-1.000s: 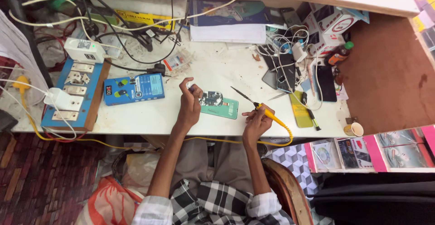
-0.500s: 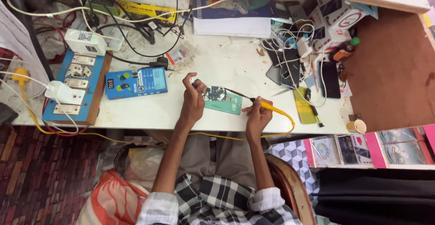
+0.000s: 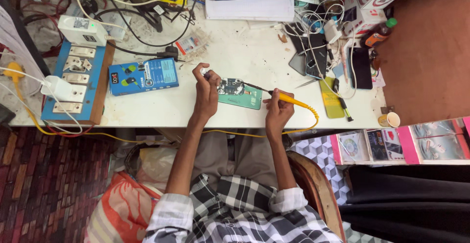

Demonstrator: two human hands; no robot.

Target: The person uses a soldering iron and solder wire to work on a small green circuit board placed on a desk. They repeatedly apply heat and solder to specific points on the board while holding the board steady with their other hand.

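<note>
An opened green phone (image 3: 240, 94) lies on the white worktable (image 3: 161, 108), its dark circuit board showing. My right hand (image 3: 277, 110) grips a yellow-handled soldering iron (image 3: 286, 98), whose dark tip points left at the board. Its yellow cord loops right and under the table edge. My left hand (image 3: 205, 90) is at the phone's left end, fingers pinched on something small and pale that I cannot make out.
A blue box (image 3: 143, 75) lies left of my left hand, beside a blue switchboard (image 3: 73, 84) with white plugs. Tangled cables, several phones (image 3: 361, 67), boxes and a bottle (image 3: 378, 34) crowd the back and right. A small paper cup (image 3: 390, 120) stands at the right front corner.
The view has shifted down and closer. Both hands stay at the phone; the soldering iron tip has moved nearer the board.
</note>
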